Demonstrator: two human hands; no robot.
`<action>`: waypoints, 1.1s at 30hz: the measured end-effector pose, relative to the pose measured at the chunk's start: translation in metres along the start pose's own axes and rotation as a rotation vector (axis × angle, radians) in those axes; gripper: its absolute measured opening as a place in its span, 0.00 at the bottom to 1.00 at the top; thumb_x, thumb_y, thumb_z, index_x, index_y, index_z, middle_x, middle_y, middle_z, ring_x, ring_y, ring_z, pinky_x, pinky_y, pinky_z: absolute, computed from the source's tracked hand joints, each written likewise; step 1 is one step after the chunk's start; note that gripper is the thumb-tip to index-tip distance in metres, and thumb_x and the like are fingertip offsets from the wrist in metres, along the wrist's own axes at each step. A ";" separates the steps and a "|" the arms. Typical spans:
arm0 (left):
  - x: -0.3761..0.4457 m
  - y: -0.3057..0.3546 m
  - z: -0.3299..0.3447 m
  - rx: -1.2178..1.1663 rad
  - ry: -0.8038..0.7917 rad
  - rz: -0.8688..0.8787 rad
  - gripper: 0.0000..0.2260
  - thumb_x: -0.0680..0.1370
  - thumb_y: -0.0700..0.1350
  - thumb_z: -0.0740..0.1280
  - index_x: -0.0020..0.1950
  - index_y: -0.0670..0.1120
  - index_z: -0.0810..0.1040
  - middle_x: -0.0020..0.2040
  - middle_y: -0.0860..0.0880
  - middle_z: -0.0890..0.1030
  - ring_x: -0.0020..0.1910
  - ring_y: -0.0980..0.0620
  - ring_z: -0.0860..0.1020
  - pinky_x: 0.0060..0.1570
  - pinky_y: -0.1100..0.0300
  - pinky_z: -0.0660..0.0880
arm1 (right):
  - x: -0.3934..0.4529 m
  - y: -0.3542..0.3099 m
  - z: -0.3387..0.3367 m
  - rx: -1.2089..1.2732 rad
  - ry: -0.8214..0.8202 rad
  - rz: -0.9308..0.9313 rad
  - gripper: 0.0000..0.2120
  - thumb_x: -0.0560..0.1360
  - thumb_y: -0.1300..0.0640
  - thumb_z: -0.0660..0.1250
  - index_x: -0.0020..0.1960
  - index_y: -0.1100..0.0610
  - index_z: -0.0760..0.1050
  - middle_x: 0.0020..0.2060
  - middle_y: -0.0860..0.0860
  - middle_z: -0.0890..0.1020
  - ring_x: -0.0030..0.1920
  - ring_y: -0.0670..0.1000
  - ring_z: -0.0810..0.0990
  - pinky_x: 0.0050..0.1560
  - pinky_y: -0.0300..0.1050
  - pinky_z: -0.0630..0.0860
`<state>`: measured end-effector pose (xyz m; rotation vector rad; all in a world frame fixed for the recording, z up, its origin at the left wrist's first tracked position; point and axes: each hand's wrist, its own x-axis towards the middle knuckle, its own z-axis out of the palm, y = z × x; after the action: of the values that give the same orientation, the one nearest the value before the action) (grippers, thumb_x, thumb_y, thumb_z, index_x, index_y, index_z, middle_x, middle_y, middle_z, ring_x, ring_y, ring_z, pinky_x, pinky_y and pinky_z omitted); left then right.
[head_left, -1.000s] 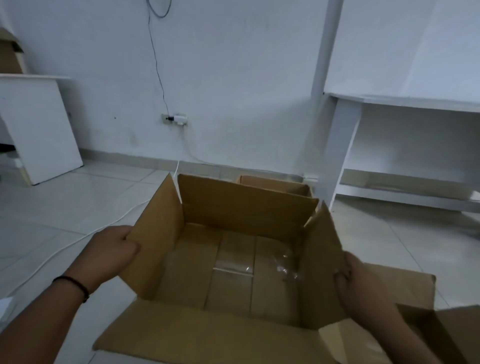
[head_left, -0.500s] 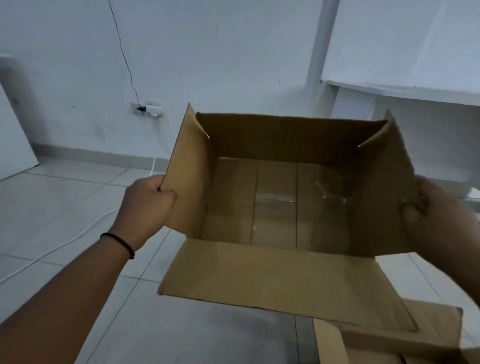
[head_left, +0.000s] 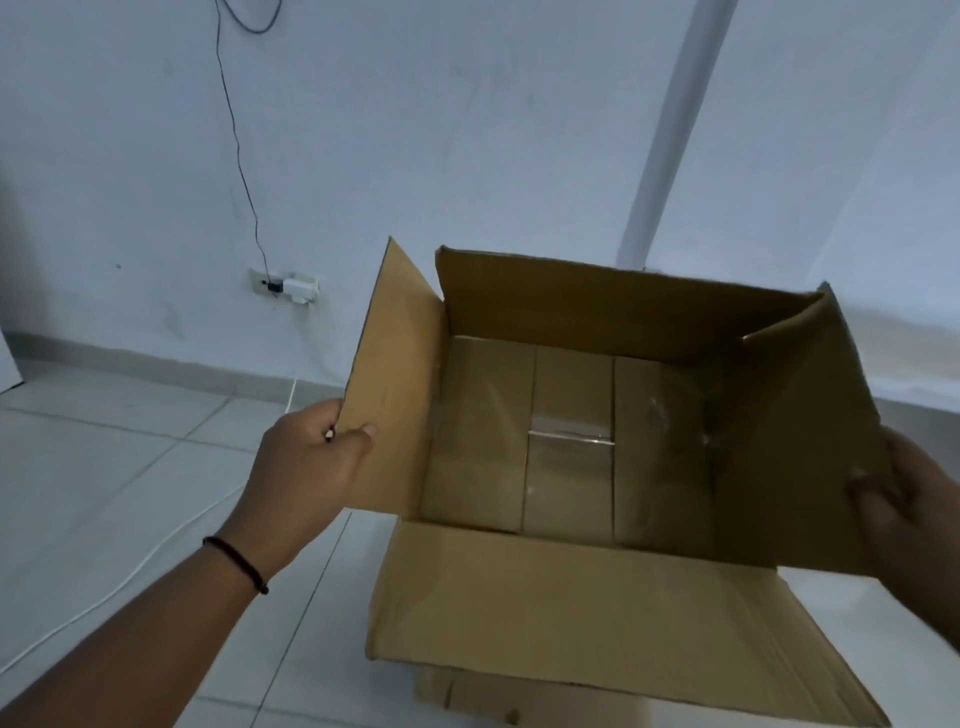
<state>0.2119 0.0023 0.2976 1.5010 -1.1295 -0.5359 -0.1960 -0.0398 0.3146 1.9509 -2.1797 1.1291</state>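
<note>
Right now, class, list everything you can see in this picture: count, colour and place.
cardboard box: 1, brown, open, held between both hands
clear tape: 1 strip, transparent, on the box's inner bottom
flattened cardboard: 1, brown, on the floor under the box
wall socket: 1, white, low on the wall, left
black cable: 1, black, up the wall
white cable: 1, white, across the floor tiles
post: 1, white, behind the box
wristband: 1, black, left wrist
left hand: grips left flap
right hand: holds right flap

light: dim, bluish, diffuse | shadows: soft | glare: faint on tape (head_left: 570, 441) | edges: wide-angle bending, slightly soft
</note>
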 end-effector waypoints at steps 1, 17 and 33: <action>0.004 0.002 -0.003 0.002 -0.008 0.002 0.06 0.75 0.42 0.65 0.42 0.48 0.82 0.42 0.44 0.84 0.42 0.44 0.81 0.40 0.57 0.75 | -0.002 -0.014 -0.002 -0.036 0.024 0.007 0.16 0.77 0.47 0.56 0.50 0.23 0.59 0.42 0.58 0.79 0.37 0.61 0.81 0.37 0.61 0.81; 0.041 -0.074 0.096 0.174 -0.020 -0.210 0.06 0.75 0.42 0.65 0.40 0.46 0.81 0.39 0.37 0.83 0.41 0.36 0.80 0.41 0.50 0.76 | 0.052 0.050 0.109 0.050 -0.166 0.119 0.20 0.76 0.66 0.57 0.66 0.57 0.68 0.36 0.57 0.74 0.29 0.50 0.69 0.36 0.48 0.67; 0.097 -0.171 0.222 0.403 -0.025 -0.331 0.14 0.77 0.44 0.62 0.61 0.44 0.76 0.51 0.43 0.82 0.48 0.43 0.78 0.50 0.50 0.75 | 0.101 0.135 0.260 0.089 -0.280 0.149 0.15 0.78 0.62 0.55 0.63 0.57 0.72 0.36 0.49 0.78 0.31 0.47 0.77 0.38 0.43 0.76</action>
<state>0.1318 -0.2057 0.1024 2.0577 -1.0543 -0.5735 -0.2206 -0.2632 0.1003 2.1303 -2.4903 1.0421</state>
